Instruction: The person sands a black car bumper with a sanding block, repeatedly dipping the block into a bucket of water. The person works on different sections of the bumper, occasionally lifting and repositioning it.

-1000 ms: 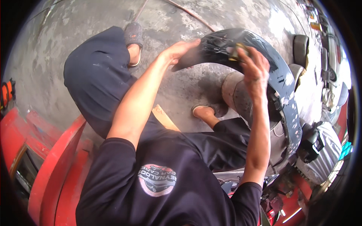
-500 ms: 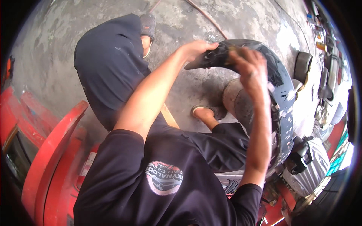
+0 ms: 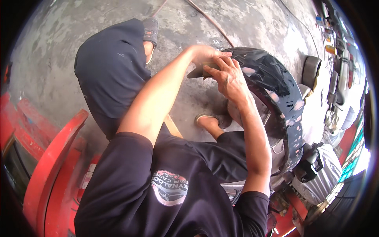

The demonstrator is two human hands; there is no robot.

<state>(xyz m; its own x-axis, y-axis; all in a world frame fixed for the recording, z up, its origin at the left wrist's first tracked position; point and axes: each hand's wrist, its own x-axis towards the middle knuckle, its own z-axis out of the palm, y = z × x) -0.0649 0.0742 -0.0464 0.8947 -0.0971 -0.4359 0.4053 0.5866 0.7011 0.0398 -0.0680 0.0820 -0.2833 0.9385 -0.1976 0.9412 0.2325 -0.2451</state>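
Note:
A long, curved black car bumper, mottled with pale pinkish and grey patches, arcs from in front of me down along my right side. My left hand is closed around its near-left tip, fingers partly hidden. At that same end my right hand presses a small brownish piece of sandpaper against the surface. Most of the sandpaper lies hidden under the fingers. Both hands are close together, the right just beside the left.
Under the bumper's curve stands a rounded, pale grey support. A thin hose crosses the concrete floor ahead. Tires and assorted parts line the far right. Red curved panels stand at my left. A grey cover lies at the lower right.
My right hand has slid left along the bumper with the sandpaper, down to the tip beside my left hand. The left hand keeps its hold; the bumper has shifted slightly in view.

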